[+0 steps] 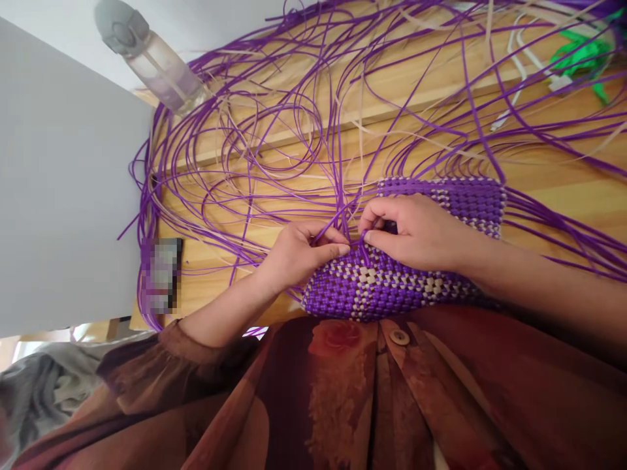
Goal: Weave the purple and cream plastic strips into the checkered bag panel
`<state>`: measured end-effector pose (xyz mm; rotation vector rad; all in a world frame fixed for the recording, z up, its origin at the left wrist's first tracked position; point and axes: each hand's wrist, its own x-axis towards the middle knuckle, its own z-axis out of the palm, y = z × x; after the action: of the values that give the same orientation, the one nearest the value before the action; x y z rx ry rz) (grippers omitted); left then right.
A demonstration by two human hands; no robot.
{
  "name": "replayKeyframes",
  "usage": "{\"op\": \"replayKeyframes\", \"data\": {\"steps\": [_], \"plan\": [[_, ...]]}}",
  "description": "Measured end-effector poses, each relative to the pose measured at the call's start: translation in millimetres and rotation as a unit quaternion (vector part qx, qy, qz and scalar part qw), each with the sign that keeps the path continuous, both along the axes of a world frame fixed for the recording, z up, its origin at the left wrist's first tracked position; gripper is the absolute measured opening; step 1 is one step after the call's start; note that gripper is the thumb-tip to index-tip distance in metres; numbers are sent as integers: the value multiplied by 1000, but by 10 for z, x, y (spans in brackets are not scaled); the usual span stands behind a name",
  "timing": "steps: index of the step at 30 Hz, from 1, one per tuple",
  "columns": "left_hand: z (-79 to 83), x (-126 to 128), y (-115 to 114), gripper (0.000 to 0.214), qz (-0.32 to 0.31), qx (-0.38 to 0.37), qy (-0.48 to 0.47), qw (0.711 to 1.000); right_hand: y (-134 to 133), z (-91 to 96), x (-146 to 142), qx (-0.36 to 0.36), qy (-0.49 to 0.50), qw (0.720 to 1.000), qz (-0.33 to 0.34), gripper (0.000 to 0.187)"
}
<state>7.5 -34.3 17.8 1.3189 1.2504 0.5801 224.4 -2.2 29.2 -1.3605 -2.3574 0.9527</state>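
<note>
Closely, left hand [294, 253] and right hand [418, 230], fingertips on purple strands [344, 220].

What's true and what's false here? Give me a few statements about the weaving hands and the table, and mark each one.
1. The left hand and the right hand both pinch purple strips at the edge of the woven piece. True.
2. The woven piece is plain purple all over. False: white patches run through the purple.
3. A clear water bottle is at the table's far left corner. True.
4. The loose strips are wound into one tidy coil. False: they sprawl in loops across the wooden table.
5. The green item lies beside the left hand. False: it is at the far right, away from both hands.
</note>
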Motion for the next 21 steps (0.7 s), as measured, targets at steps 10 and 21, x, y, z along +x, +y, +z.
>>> {"op": "replayKeyframes", "data": {"steps": [10, 21], "plan": [[113, -68, -56, 20, 21, 94, 153, 984, -28, -46, 47, 47, 31, 998, 36, 12], [-19, -79, -41, 49, 77, -196, -31, 977, -80, -25, 43, 65, 78, 994, 36, 12]]}}
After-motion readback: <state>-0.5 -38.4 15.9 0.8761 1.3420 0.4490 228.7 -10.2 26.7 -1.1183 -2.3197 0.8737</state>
